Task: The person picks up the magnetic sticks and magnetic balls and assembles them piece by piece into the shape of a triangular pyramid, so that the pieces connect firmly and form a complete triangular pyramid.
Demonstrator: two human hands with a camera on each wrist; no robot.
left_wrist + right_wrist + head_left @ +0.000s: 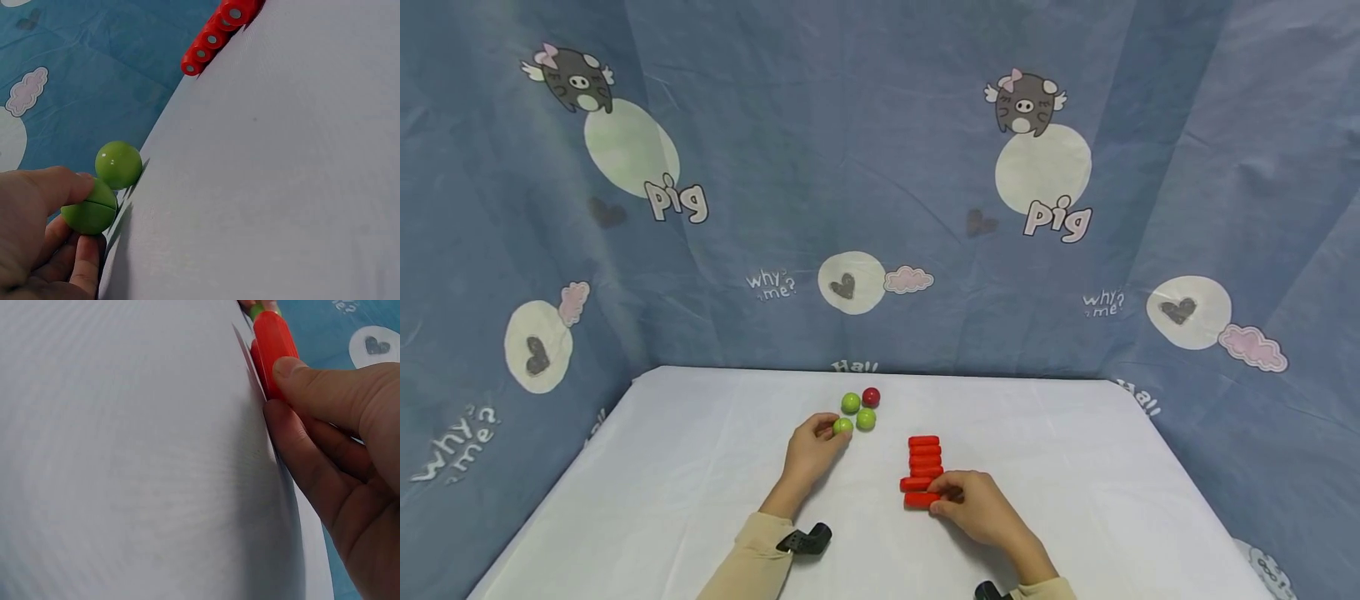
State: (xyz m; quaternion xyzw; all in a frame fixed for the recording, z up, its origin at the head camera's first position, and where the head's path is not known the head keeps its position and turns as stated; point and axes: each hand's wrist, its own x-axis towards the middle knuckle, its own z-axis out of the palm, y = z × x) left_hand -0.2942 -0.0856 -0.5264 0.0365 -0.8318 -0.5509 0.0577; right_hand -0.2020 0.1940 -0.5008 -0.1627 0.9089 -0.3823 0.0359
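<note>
My left hand (811, 454) pinches a small glossy green ball (843, 426) between thumb and fingers, near the table's far middle. In the left wrist view a seam line crosses this held ball (90, 215). Close beside it sit two more green balls (851, 403) and one dark red ball (871, 397). To the right, my right hand (981, 507) pinches the right end of a red cylindrical stick (921, 500), the nearest in a column of several. The right wrist view shows my thumb on that stick (275, 344). Round grey spots mark the ends of the sticks (212, 39) in the left wrist view.
A white cloth (625, 500) covers the table. Behind and around it hangs a blue curtain (887, 167) printed with pigs, hearts and clouds. Black wrist-camera mounts (807, 540) sit at the beige sleeves (752, 558).
</note>
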